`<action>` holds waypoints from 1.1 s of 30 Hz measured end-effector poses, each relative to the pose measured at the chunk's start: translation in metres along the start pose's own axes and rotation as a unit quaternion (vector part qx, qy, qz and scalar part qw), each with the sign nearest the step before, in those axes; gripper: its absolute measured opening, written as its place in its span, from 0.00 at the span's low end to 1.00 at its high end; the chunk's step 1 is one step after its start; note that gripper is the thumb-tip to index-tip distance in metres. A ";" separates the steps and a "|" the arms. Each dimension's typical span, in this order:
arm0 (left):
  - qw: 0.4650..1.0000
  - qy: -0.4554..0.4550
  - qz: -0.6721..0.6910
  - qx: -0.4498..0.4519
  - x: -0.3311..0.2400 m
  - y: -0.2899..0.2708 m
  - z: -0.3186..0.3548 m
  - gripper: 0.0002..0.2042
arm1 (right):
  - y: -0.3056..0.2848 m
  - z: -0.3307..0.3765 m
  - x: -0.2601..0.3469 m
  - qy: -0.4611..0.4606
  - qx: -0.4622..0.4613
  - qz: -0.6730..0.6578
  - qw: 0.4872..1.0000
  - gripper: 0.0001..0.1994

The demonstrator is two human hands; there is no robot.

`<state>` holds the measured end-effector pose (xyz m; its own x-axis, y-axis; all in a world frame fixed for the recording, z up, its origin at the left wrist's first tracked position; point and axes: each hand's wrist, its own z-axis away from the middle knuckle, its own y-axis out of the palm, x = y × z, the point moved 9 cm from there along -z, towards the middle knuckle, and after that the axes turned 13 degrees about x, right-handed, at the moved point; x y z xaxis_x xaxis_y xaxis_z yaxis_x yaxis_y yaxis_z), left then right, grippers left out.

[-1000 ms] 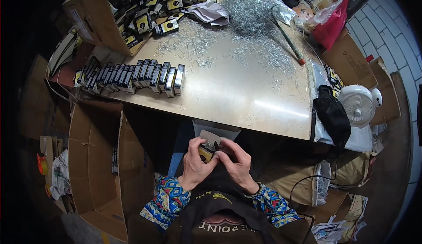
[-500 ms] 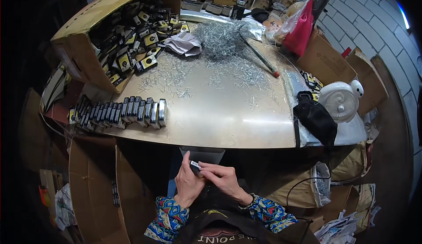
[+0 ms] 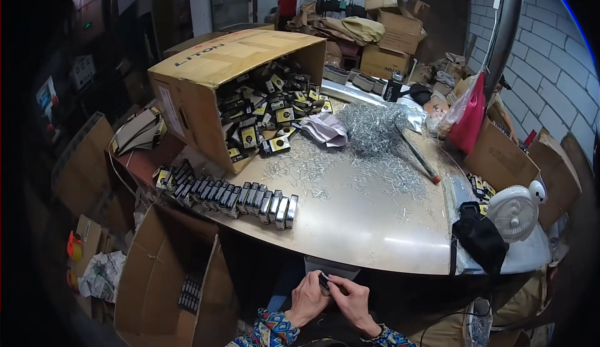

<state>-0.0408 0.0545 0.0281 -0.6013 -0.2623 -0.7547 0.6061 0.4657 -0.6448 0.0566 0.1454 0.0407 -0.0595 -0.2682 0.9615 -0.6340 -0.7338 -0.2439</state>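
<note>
So both hands are just off the near edge of the worktable (image 3: pixel 356 234), below its top, and the little black box (image 3: pixel 324 281) is up between them; left hand (image 3: pixel 308 298) has its fingers curled round one side of it, right hand (image 3: pixel 351 298) is gripping the other side with thumb and fingers, though the fingertips are too small to make out properly; a grey bin (image 3: pixel 331 267) pokes out from under the table edge right past the hands; off the table's near left side there's an open carton (image 3: pixel 144 272) on the floor with some dark packs (image 3: pixel 190 294) in it; up on the table, a row of small boxes (image 3: pixel 231 198) stands along the left part of the near edge; at the table's right end sit a black pouch (image 3: pixel 480 237) and a white fan (image 3: pixel 514 213); further across the table you get a messy heap of thin metal bits (image 3: pixel 375 131), with a red-tipped stick (image 3: pixel 417 153) lying against its right side and crumpled paper (image 3: pixel 324 128) on its left; the table's far left has a big carton (image 3: pixel 194 109) on its side, loaded with loose boxes (image 3: pixel 269 106); way beyond the table there's a person in red (image 3: pixel 287 4).
</note>
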 end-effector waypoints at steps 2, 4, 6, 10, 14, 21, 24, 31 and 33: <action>0.999 -0.004 0.037 0.007 0.004 0.000 0.001 0.23 | 0.001 -0.001 0.010 -0.010 0.031 0.056 0.998 0.08; 0.999 0.013 0.031 -0.001 -0.005 -0.006 -0.003 0.24 | -0.005 -0.006 0.014 -0.013 0.041 0.042 0.998 0.08; 0.999 0.031 0.026 -0.008 -0.011 -0.009 -0.006 0.24 | -0.009 -0.011 0.009 0.002 0.055 0.035 0.998 0.09; 0.999 0.033 0.020 -0.019 -0.006 -0.003 -0.016 0.22 | -0.007 -0.014 0.032 -0.088 0.081 0.111 0.987 0.10; 0.996 -0.007 0.082 -0.030 -0.003 -0.001 -0.027 0.16 | -0.004 -0.010 0.055 -0.220 0.034 0.206 0.953 0.13; 0.997 0.004 0.067 -0.031 -0.013 -0.005 -0.034 0.22 | -0.020 -0.022 0.046 -0.228 0.024 0.212 0.950 0.13; 0.989 0.095 -0.026 -0.110 -0.046 -0.040 -0.030 0.23 | -0.074 -0.035 0.076 -0.238 -0.159 0.252 0.924 0.14; 0.657 0.296 0.663 0.203 -0.198 -0.144 -0.017 0.33 | -0.097 -0.060 0.032 -0.188 -0.137 0.211 0.949 0.19; 0.500 0.374 0.731 0.274 -0.226 -0.161 -0.010 0.32 | -0.099 -0.067 0.030 -0.210 -0.090 0.292 0.929 0.22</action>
<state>-0.0082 0.0472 0.3037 0.7917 0.5047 -0.3443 0.6109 -0.6584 0.4397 0.0659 0.2525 0.1021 -0.1509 -0.8352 0.5289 -0.7097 -0.2809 -0.6460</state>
